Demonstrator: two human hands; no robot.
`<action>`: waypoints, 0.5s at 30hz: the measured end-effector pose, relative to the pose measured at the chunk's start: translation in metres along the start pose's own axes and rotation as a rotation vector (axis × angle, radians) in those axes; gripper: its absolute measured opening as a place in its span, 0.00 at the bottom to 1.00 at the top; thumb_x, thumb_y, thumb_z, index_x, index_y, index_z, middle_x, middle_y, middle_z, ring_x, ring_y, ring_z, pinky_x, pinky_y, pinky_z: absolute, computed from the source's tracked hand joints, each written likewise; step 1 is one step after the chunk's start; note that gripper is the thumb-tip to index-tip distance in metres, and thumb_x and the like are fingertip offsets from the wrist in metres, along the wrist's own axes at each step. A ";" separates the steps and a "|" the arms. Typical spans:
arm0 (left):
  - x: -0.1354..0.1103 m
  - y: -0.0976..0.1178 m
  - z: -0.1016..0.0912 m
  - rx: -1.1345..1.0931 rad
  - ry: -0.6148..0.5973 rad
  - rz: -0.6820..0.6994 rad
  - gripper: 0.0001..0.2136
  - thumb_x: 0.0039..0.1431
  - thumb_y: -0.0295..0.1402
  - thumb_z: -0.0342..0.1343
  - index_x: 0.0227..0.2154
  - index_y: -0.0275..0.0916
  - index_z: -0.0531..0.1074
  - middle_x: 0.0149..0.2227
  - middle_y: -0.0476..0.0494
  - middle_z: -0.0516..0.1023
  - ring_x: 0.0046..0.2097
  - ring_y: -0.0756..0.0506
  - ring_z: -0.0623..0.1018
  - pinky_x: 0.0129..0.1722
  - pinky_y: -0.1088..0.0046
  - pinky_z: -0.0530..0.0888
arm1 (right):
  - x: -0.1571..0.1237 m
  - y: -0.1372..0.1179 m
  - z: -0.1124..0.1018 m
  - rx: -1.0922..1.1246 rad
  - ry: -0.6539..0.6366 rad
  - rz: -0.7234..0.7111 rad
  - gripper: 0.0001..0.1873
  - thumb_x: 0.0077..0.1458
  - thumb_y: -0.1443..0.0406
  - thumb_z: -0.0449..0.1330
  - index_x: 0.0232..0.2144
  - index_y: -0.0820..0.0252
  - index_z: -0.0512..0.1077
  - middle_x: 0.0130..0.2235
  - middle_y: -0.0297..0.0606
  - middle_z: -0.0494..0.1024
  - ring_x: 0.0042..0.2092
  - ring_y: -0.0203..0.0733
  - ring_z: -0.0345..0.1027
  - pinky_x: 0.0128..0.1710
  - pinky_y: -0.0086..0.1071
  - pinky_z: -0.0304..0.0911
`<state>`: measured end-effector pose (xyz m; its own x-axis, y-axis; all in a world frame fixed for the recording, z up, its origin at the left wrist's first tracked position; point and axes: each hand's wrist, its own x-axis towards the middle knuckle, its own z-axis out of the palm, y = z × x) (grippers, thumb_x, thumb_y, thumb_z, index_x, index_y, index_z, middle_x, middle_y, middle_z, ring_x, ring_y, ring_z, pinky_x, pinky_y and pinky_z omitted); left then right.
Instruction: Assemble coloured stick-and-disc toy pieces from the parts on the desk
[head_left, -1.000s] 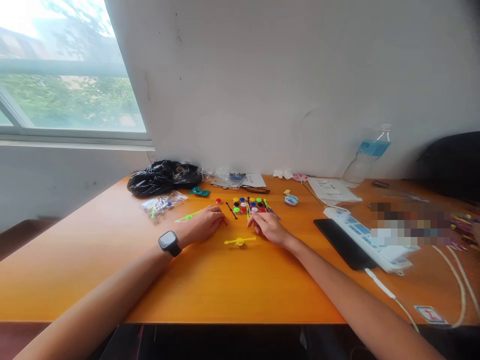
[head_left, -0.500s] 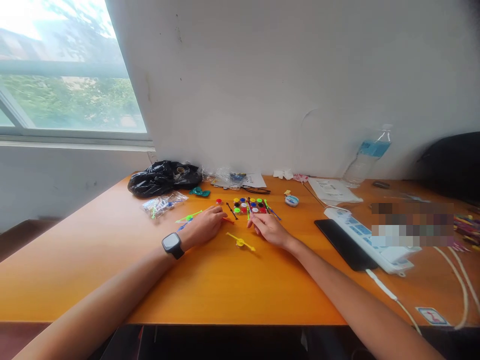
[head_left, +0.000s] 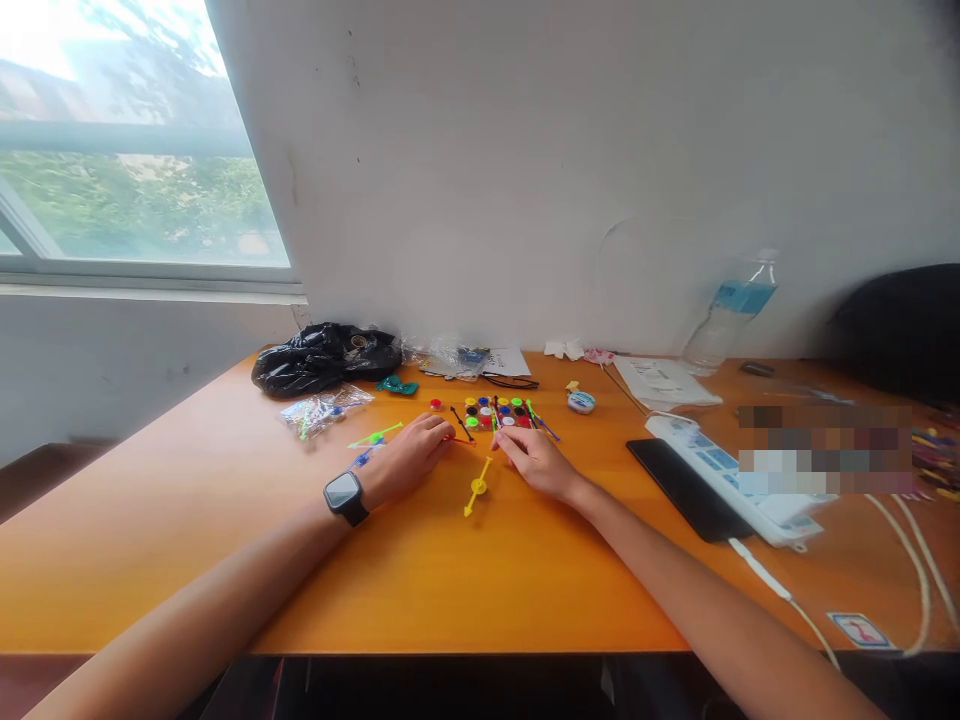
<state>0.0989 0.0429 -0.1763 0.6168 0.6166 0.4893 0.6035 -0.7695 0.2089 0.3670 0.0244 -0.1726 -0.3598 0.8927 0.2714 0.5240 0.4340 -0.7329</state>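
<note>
A yellow spinner arrow (head_left: pixel 478 487) on a small round base stands on the table between my hands. My right hand (head_left: pixel 536 461) is just beyond its upper tip, fingers curled and thumb against the index finger; no object shows in them. Whether it touches the arrow I cannot tell. Palm down on the left lies my left hand (head_left: pixel 414 452), fingers extended forward, beside a red arrow (head_left: pixel 459 440) that it partly hides. A green spinner (head_left: pixel 376 437) and a blue spinner (head_left: pixel 363 460) lie left of that hand. Behind the hands are several coloured round bases (head_left: pixel 484 412) and a black arrow (head_left: pixel 463 424).
At the back left are a black plastic bag (head_left: pixel 315 360) and a clear packet (head_left: pixel 326 412). On the right lie a phone (head_left: pixel 686 490) and a white power strip (head_left: pixel 720 470) with cables. A plastic bottle (head_left: pixel 731 315) stands by the wall.
The yellow arrow has turned from pointing sideways to pointing nearly toward and away from me. My right hand's fingers have shifted slightly; my left hand has hardly moved.
</note>
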 end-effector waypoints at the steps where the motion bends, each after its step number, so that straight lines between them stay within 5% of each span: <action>1: 0.001 0.002 0.000 -0.007 0.040 0.030 0.11 0.78 0.34 0.47 0.41 0.40 0.74 0.39 0.42 0.78 0.43 0.42 0.76 0.42 0.66 0.75 | -0.001 -0.002 0.000 -0.017 0.014 -0.029 0.22 0.72 0.51 0.52 0.35 0.58 0.76 0.26 0.32 0.69 0.29 0.39 0.62 0.32 0.33 0.54; 8: 0.005 0.021 0.004 -0.025 0.195 0.211 0.07 0.77 0.32 0.50 0.49 0.39 0.74 0.41 0.40 0.79 0.44 0.42 0.76 0.43 0.65 0.77 | -0.006 -0.014 0.010 0.033 -0.011 -0.119 0.22 0.72 0.52 0.54 0.33 0.59 0.75 0.32 0.34 0.74 0.34 0.40 0.63 0.35 0.33 0.56; 12: 0.005 0.027 0.001 -0.061 0.248 0.206 0.09 0.76 0.30 0.52 0.54 0.41 0.73 0.47 0.39 0.80 0.48 0.42 0.79 0.49 0.62 0.79 | -0.005 -0.017 0.012 0.120 -0.006 -0.097 0.20 0.71 0.52 0.55 0.32 0.59 0.73 0.31 0.34 0.73 0.33 0.39 0.62 0.34 0.33 0.56; 15: 0.004 0.028 -0.002 -0.111 0.396 0.158 0.14 0.75 0.30 0.55 0.59 0.43 0.72 0.56 0.37 0.79 0.56 0.42 0.79 0.55 0.63 0.79 | -0.003 -0.014 0.009 0.167 0.058 -0.060 0.20 0.69 0.50 0.56 0.33 0.58 0.73 0.30 0.33 0.71 0.31 0.39 0.60 0.32 0.33 0.55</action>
<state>0.1172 0.0236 -0.1667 0.4425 0.3954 0.8049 0.4461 -0.8757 0.1849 0.3536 0.0146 -0.1686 -0.3387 0.8735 0.3496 0.3662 0.4646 -0.8063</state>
